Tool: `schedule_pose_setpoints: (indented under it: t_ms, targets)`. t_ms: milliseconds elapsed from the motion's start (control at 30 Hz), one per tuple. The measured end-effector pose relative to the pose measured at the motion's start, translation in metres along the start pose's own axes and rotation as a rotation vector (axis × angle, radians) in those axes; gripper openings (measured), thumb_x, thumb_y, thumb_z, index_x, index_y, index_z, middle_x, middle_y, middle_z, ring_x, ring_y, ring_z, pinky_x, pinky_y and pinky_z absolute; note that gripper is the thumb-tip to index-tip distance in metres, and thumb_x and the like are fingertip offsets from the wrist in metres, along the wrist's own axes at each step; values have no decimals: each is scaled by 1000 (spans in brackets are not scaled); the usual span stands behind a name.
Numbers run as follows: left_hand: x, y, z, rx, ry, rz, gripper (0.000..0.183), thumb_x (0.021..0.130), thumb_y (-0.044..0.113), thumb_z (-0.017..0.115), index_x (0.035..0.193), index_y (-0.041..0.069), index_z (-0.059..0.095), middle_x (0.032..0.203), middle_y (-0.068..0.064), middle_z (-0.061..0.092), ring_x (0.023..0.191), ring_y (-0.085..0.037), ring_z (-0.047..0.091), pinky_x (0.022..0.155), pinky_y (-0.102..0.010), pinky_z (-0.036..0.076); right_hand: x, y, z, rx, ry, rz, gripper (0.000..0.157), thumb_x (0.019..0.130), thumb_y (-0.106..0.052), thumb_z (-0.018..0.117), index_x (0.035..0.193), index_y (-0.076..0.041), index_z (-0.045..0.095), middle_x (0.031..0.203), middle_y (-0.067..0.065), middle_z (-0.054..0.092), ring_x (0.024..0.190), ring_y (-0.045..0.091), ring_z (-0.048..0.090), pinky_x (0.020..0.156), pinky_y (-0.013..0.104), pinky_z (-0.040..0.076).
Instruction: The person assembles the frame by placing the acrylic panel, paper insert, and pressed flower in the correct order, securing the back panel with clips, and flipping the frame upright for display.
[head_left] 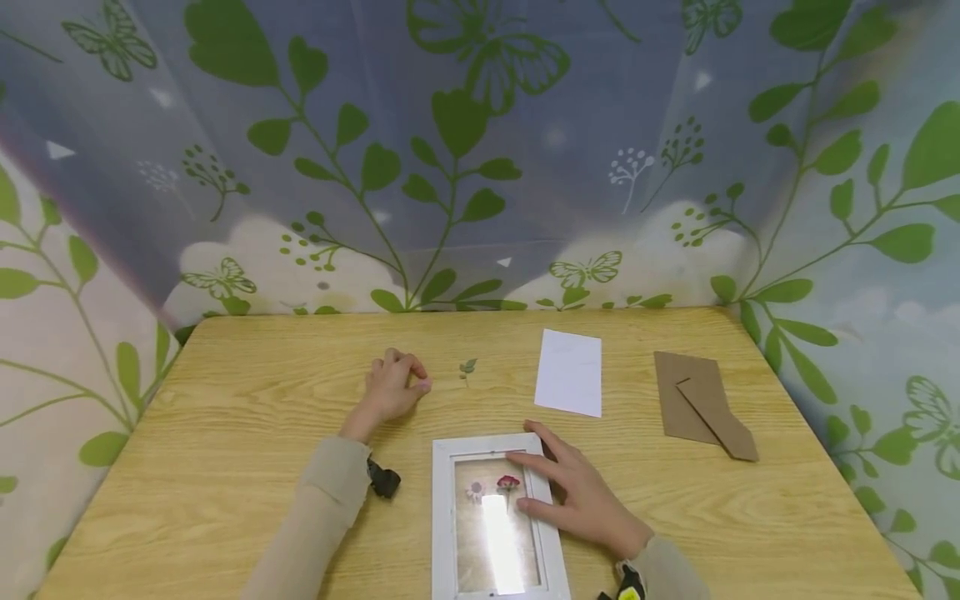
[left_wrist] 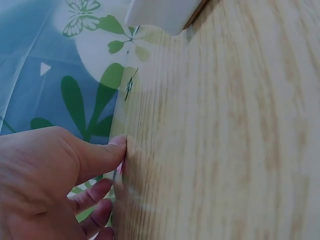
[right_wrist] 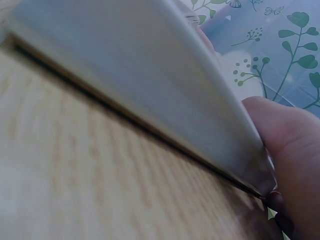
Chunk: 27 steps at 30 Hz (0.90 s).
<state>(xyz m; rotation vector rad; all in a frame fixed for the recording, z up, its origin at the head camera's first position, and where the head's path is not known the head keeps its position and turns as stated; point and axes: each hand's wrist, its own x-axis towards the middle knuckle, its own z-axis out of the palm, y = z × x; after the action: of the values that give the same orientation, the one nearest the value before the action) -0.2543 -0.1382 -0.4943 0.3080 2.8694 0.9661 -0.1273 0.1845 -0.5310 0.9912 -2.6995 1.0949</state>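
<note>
My left hand (head_left: 392, 387) is low over the table, left of the green leaf sprig (head_left: 468, 367). Its thumb and forefinger pinch a small pink pressed flower (left_wrist: 121, 167), mostly hidden by the fingers. The white picture frame (head_left: 443, 517) lies in front, with a clear pane. Inside its opening show a pale purple flower (head_left: 476, 491) and a dark red flower (head_left: 507, 482). My right hand (head_left: 581, 496) holds the frame's upper right side, with the thumb and forefinger reaching over the opening. The right wrist view has the thumb over the frame's side and other fingertips at its lower corner.
A white sheet of card (head_left: 569, 372) lies behind the frame. Farther right is a brown backing board (head_left: 686, 375) with its stand leg (head_left: 716, 410) angled across it. A leaf-patterned curtain (head_left: 480, 208) borders the wooden table (head_left: 225, 417).
</note>
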Motion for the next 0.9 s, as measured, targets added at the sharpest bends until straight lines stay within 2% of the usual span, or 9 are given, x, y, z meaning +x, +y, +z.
schedule_pose_setpoints:
  t_ms: [333, 533, 700, 900]
  targets:
    - [-2, 2, 0, 5, -26, 18, 12, 96, 20, 67, 90, 13, 60, 120, -14, 44, 108, -38, 37, 86, -50, 30, 1, -3, -1, 5, 4, -7, 55, 91, -44, 68, 143, -31, 54, 161, 11, 28, 138, 38, 38, 99, 67, 36]
    - [-3, 3, 1, -1, -28, 44, 10, 96, 19, 66, 97, 11, 60, 119, -14, 45, 107, -37, 38, 85, -50, 31, 0, -4, -2, 6, 1, 3, 54, 92, -45, 68, 143, -32, 54, 161, 10, 27, 139, 38, 38, 99, 67, 36]
    - [-6, 1, 1, -1, -15, 91, 14, 96, 15, 65, 104, 5, 59, 107, -14, 45, 96, -34, 40, 82, -47, 34, 0, -4, -2, 14, -1, 2, 55, 91, -45, 68, 143, -33, 54, 161, 10, 27, 139, 38, 37, 100, 67, 35]
    - [-11, 0, 0, -18, 18, 129, 14, 95, 6, 65, 102, -3, 58, 94, -13, 46, 86, -28, 43, 74, -40, 42, 0, -4, -2, 25, -5, 16, 56, 91, -47, 68, 144, -36, 53, 162, 7, 26, 141, 35, 35, 102, 66, 34]
